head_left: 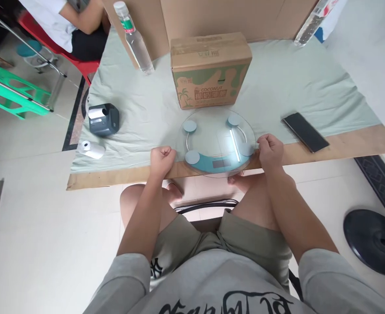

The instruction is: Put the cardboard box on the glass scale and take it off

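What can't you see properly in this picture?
- Glass scale, head view: glare washes over its display, so no reading shows.
- Right hand: its fingers curl at the scale's rim; whether they grip it cannot be told.
- Left hand: a closed fist beside the scale; anything inside is hidden.
- Water bottle: label print too small.
- Second bottle: cut off by the top edge.

The person is wearing a grey T-shirt (218,283) with black writing, short sleeves, and greenish-grey shorts (225,240) with a small black logo.
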Demonstrator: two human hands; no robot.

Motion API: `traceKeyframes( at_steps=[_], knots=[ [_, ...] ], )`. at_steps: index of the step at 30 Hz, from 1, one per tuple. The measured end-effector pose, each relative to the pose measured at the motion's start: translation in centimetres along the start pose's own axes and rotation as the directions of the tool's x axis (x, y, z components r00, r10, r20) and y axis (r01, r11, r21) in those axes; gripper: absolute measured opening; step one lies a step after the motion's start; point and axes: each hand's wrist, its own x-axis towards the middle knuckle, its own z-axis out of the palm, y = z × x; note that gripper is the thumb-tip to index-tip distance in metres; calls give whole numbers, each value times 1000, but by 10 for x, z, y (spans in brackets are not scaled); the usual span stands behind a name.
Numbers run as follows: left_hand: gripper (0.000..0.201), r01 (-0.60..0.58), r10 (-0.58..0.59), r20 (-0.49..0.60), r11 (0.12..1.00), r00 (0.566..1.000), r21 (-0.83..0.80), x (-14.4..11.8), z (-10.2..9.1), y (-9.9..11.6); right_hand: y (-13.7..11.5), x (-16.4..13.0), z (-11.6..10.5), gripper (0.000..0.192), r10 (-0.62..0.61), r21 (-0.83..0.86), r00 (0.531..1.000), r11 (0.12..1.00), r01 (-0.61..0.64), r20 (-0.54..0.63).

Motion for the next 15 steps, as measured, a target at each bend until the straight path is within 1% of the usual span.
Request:
traceKeyframes(
  at_steps=[3,8,12,15],
  knots=[
    [37,-10,10,10,1000,1000,29,0,0,-2,0,0,3,12,30,-38,999,999,-31,-36],
    [37,-24,23,25,998,999,61,1,0,-3,1,4,6,14,73,-28,992,997,-76,-107],
    [37,-29,27,26,997,999,78,1,0,-3,-1,5,7,15,65,-32,988,997,-70,-138],
    [38,-29,27,30,996,999,90,1,0,-2,1,5,7,19,60,-30,987,997,-65,-146]
  ],
)
